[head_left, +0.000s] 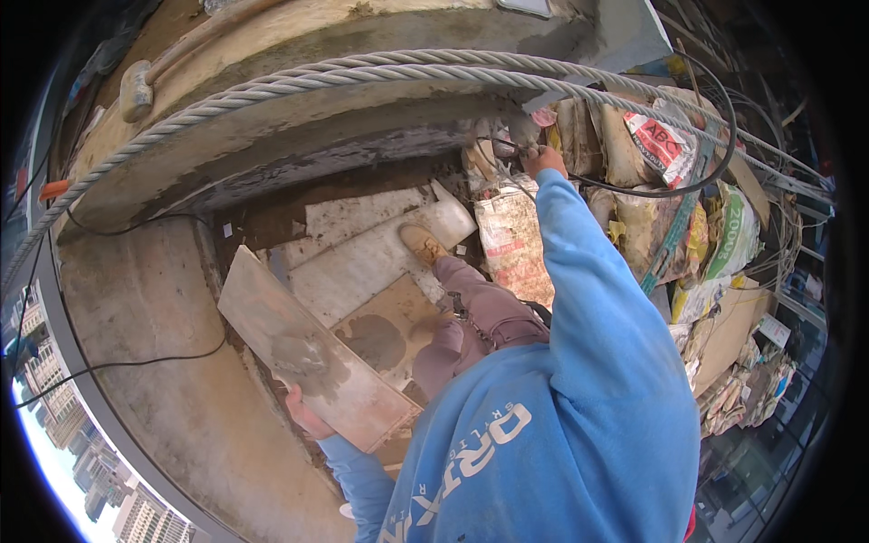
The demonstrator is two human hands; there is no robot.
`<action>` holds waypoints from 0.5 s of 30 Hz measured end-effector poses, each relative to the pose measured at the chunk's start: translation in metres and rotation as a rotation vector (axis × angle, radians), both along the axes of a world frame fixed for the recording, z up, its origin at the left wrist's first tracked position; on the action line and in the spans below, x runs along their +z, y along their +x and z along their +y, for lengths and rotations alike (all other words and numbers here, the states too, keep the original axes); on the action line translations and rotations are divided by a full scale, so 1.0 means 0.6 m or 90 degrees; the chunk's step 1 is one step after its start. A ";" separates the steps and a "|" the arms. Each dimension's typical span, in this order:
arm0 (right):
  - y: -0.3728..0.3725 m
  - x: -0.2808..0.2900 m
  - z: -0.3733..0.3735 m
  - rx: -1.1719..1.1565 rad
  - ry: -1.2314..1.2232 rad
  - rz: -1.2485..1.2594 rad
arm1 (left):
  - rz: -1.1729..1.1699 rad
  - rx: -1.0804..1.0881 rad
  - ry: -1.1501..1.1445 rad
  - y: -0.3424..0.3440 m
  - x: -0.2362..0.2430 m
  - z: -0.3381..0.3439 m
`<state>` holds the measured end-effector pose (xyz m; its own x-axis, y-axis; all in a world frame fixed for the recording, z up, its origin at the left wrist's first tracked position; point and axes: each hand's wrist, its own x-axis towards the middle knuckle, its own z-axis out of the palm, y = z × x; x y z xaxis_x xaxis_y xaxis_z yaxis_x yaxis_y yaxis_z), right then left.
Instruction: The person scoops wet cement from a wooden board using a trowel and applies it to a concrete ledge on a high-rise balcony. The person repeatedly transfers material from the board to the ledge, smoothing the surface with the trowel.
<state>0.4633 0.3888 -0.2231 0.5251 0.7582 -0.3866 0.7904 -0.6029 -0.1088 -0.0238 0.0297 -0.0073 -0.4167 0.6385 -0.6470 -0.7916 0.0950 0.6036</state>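
My left hand [308, 414] grips the lower edge of a long, flat board [362, 398], held tilted at my left. A patch of wet grey mortar [303, 356] lies on the board. Stretched far forward, my right hand [546, 162] is closed round the handle of what looks like a trowel [521, 129], its grey blade up against the end of the plastered ledge [380, 136]. The blade is small and hard to make out. Most of my left fingers are hidden beneath the board.
Thick steel cables [362, 68] arch across in front of me, with a black hose [688, 188] looping at the right. Stacked bags [634, 154] crowd the right side. A mallet [138, 90] rests on the ledge. Loose sheets [362, 262] and a mortar splat [373, 339] lie underfoot.
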 end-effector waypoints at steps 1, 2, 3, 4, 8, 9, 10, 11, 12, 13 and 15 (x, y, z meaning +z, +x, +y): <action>0.000 0.009 -0.004 -0.010 -0.002 0.015 | 0.008 0.006 -0.004 0.003 0.000 -0.001; -0.002 0.022 -0.010 -0.019 -0.004 0.030 | 0.017 0.011 -0.008 0.005 0.000 -0.001; -0.026 0.050 -0.019 -0.025 0.021 0.035 | 0.013 0.011 -0.023 0.005 -0.001 -0.007; -0.032 0.051 -0.024 0.015 0.013 0.018 | 0.008 0.005 -0.037 0.003 -0.002 -0.014; -0.059 0.039 -0.011 0.143 -0.010 -0.057 | -0.017 0.002 -0.044 -0.005 -0.016 -0.018; -0.066 0.029 0.005 0.143 -0.009 -0.060 | -0.018 -0.004 -0.048 -0.008 -0.015 -0.016; -0.067 0.023 0.016 0.142 -0.009 -0.062 | -0.019 -0.011 -0.051 -0.010 -0.013 -0.014; -0.056 0.021 0.017 0.145 -0.014 -0.061 | -0.020 -0.018 -0.055 -0.013 -0.011 -0.011; -0.050 0.025 0.018 0.137 -0.020 -0.058 | -0.019 -0.020 -0.048 -0.012 -0.010 -0.009; -0.044 0.035 0.022 0.128 -0.027 -0.055 | -0.018 -0.022 -0.041 -0.011 -0.009 -0.007; -0.026 0.040 0.029 0.119 -0.045 -0.069 | -0.018 -0.030 -0.016 -0.008 -0.006 0.002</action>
<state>0.4475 0.4063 -0.1991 0.4199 0.8190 -0.3911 0.8935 -0.4486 0.0200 -0.0284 0.0309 -0.0111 -0.3677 0.6403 -0.6743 -0.8030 0.1470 0.5775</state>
